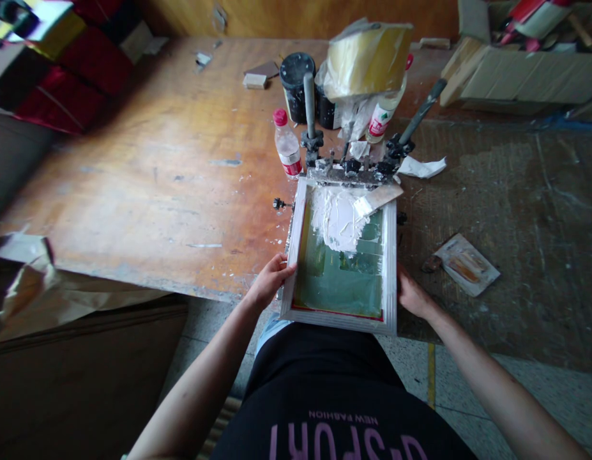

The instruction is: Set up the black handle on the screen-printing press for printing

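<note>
Left hand [271, 281] grasps the screen frame [338, 321]; right hand [411, 295] (fingers hidden, grip unclear) sits opposite — 2 sides, likely for steadiness.

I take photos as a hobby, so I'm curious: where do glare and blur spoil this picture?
In the head view, pale glare washes over the wooden table on the left; also in the head view, the red bundle at upper left looks smeared, while the framed screen near the middle is clearer.
</note>
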### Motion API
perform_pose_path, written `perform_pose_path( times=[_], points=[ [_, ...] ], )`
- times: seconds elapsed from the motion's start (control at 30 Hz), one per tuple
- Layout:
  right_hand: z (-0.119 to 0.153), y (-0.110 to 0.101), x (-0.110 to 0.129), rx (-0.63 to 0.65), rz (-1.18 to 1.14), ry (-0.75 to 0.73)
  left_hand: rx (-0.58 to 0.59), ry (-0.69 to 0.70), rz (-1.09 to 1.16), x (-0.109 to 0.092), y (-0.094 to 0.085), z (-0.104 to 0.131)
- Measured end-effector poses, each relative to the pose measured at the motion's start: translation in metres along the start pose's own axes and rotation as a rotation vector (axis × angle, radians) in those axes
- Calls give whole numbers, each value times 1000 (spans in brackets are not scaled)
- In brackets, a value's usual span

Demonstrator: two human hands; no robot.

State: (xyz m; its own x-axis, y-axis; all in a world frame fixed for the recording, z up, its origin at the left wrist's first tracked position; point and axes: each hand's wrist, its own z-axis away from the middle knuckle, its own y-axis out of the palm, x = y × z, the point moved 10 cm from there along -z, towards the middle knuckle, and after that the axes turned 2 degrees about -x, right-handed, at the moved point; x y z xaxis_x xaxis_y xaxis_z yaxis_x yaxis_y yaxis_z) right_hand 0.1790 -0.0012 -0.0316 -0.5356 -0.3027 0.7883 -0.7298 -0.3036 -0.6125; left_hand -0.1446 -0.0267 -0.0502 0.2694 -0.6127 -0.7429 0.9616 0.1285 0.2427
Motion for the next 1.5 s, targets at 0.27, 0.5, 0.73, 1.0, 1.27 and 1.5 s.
perform_pose_path(
  times=[0.27,0.5,0.73,1.0,1.27,1.5],
  points=[
    [2,1,-5,4,-11,34,6,-1,14,-1,1,-1],
    [2,1,-8,7,-8,39,14,5,14,-2,1,-1],
    [1,1,-7,-1,-12,45,-5,12,-8,-2,1,-1],
    [0,0,-4,1,-11,35,-15,30,-6,-1,-2,-2],
    [-1,0,-6,-2,-6,55,-44,73,-15,-1,-3,-1],
    [-5,-5,1,-25,-31,84,-126,139,-151,-10,-7,7]
  ],
)
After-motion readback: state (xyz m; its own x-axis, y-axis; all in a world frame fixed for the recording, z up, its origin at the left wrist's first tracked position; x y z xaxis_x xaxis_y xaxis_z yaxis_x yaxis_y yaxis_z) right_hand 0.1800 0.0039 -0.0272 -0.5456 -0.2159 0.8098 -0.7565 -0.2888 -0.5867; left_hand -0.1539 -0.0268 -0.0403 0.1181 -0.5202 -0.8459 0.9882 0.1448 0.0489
